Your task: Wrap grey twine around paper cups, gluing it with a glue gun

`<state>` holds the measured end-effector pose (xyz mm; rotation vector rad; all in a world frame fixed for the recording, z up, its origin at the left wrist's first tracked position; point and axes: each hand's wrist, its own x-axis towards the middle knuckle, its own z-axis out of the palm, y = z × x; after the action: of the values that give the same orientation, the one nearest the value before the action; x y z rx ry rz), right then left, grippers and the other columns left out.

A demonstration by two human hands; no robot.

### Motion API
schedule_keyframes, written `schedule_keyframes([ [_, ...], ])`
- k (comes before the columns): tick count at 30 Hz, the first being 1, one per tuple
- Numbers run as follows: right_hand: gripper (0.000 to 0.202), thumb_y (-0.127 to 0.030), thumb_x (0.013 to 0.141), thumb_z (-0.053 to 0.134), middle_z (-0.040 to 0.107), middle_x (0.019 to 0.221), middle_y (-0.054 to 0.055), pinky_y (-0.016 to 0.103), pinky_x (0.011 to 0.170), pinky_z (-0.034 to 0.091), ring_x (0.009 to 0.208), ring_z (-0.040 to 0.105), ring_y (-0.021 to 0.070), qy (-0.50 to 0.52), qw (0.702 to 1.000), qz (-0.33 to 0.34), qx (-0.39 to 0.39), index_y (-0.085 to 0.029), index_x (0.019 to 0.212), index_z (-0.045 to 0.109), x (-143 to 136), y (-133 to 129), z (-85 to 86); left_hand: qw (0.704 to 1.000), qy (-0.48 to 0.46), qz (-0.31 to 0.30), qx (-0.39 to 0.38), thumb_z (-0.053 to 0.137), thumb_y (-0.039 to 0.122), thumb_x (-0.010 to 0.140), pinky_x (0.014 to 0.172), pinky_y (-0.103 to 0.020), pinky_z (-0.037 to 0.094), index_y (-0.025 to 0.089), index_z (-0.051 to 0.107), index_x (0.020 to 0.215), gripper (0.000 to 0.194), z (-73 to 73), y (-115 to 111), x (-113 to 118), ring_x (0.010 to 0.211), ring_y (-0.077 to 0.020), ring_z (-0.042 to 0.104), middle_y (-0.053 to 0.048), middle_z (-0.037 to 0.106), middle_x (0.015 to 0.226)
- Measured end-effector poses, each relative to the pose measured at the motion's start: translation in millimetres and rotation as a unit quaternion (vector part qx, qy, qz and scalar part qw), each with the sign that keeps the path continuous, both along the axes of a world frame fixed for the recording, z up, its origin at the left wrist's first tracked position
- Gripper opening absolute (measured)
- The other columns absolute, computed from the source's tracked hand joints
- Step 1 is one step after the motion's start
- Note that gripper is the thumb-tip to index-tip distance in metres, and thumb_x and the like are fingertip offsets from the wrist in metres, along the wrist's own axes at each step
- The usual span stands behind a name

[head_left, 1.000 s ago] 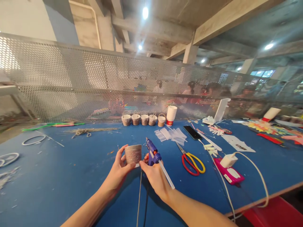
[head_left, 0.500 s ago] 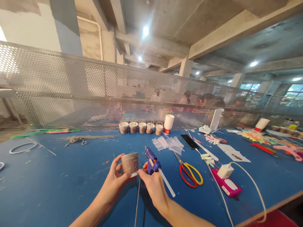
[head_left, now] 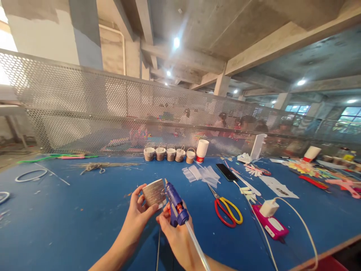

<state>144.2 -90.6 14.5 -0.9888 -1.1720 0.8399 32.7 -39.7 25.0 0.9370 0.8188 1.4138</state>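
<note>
My left hand (head_left: 138, 210) is closed around a paper cup wrapped in brown twine (head_left: 153, 193), tilted a little, its white rim showing at the lower right. A blue hot glue gun (head_left: 175, 205) is in my right hand (head_left: 176, 229); its nozzle comes close to the cup's right side, and whether it touches I cannot tell. A clear glue stick (head_left: 197, 246) sticks out from the gun's back. From near my right fingertips a length of twine (head_left: 158, 248) hangs down toward the table's front edge.
Several twine-wrapped cups (head_left: 170, 154) stand along the mesh partition (head_left: 113, 109), beside stacked paper cups (head_left: 202, 150). Scissors (head_left: 225, 210), clear plastic strips (head_left: 200, 174), a phone (head_left: 226, 172) and a pink power strip (head_left: 270, 224) with a white cable lie to the right. Loose twine (head_left: 97, 166) lies back left.
The glue gun has swung left and toward the cup, its nozzle now near the cup's side. The cup has tilted slightly, and my right hand has turned with the gun.
</note>
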Motion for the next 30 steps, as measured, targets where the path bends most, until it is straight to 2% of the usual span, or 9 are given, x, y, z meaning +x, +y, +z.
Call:
schedule_keyframes([
  [2,0.013,-0.029,0.079,0.058,0.062,0.079,0.002,0.029,0.070,0.056,0.071,0.066,0.0177,-0.023,0.999,0.014,0.030,-0.021,0.088,0.052,-4.2,-2.6,-8.3,1.000,-0.009,0.002,-0.008,0.085,0.024,0.054,0.075,-0.033,0.054,0.029,0.045,0.116,0.074,3.3,-2.5,0.8,0.079,-0.0196,0.067,0.000,0.066,0.096],
  [5,0.013,-0.020,0.077,0.057,0.063,0.080,0.002,0.028,0.069,0.055,0.070,0.065,0.0174,-0.097,0.991,-0.003,0.090,-0.022,0.090,0.053,-6.0,-8.0,-15.6,0.999,-0.016,0.000,-0.031,0.085,0.024,0.052,0.068,-0.032,0.054,0.028,0.045,0.115,0.075,6.2,-2.5,-0.1,0.069,-0.0167,0.065,0.003,0.066,0.088],
  [10,0.018,-0.012,0.078,0.055,0.063,0.081,0.001,0.026,0.069,0.054,0.070,0.065,0.0157,-0.189,0.962,-0.046,0.191,-0.023,0.091,0.054,8.5,-13.7,-8.2,0.999,-0.021,0.012,-0.028,0.085,0.024,0.052,0.064,-0.029,0.053,0.026,0.045,0.114,0.074,7.9,2.3,-2.8,0.067,-0.0158,0.065,0.002,0.067,0.085],
  [14,0.022,-0.012,0.083,0.050,0.063,0.094,0.005,0.029,0.080,0.054,0.085,0.066,0.0173,-0.211,0.958,-0.073,0.178,-0.022,0.103,0.051,17.0,-8.3,-5.0,1.000,-0.026,0.008,-0.010,0.084,0.020,0.054,0.068,-0.030,0.054,0.026,0.044,0.116,0.073,10.0,0.6,-0.5,0.072,-0.0160,0.067,0.000,0.068,0.089],
  [16,0.025,-0.011,0.082,0.050,0.063,0.095,0.005,0.029,0.080,0.055,0.086,0.065,0.0172,-0.214,0.956,-0.079,0.184,-0.022,0.105,0.049,14.1,-7.0,-6.8,0.999,-0.030,0.003,-0.014,0.084,0.020,0.054,0.067,-0.028,0.054,0.026,0.043,0.114,0.073,9.5,-1.0,1.7,0.070,-0.0155,0.067,0.001,0.068,0.085],
  [20,0.031,-0.009,0.080,0.051,0.063,0.097,0.006,0.029,0.079,0.055,0.087,0.066,0.0177,-0.224,0.952,-0.011,0.209,-0.022,0.108,0.049,5.3,-20.9,-5.0,0.999,-0.041,-0.013,-0.032,0.084,0.021,0.055,0.059,-0.024,0.051,0.027,0.043,0.111,0.069,5.9,-4.0,4.5,0.063,-0.0130,0.065,0.003,0.068,0.083],
  [23,0.032,-0.009,0.082,0.050,0.065,0.101,0.007,0.029,0.077,0.055,0.087,0.067,0.0186,-0.237,0.948,0.018,0.212,-0.023,0.110,0.048,12.1,-38.2,0.8,0.998,-0.057,-0.022,-0.034,0.082,0.017,0.057,0.064,-0.025,0.052,0.027,0.044,0.111,0.067,6.1,-5.8,3.8,0.061,-0.0115,0.064,0.004,0.067,0.082],
  [26,0.025,-0.011,0.086,0.051,0.066,0.095,0.006,0.027,0.072,0.054,0.079,0.067,0.0171,-0.257,0.948,-0.004,0.189,-0.023,0.108,0.050,31.4,-48.3,1.8,0.997,-0.061,-0.038,-0.038,0.079,0.015,0.059,0.071,-0.028,0.052,0.028,0.045,0.112,0.065,9.4,-6.8,1.9,0.070,-0.0140,0.066,0.002,0.067,0.089],
  [30,0.007,-0.020,0.090,0.051,0.061,0.077,0.000,0.022,0.062,0.051,0.061,0.060,0.0129,-0.265,0.956,-0.047,0.121,-0.021,0.097,0.053,57.3,-48.8,-2.1,0.996,-0.069,-0.059,-0.012,0.076,0.012,0.060,0.078,-0.031,0.050,0.029,0.043,0.115,0.066,10.4,-5.7,0.6,0.083,-0.0164,0.066,0.002,0.067,0.093],
])
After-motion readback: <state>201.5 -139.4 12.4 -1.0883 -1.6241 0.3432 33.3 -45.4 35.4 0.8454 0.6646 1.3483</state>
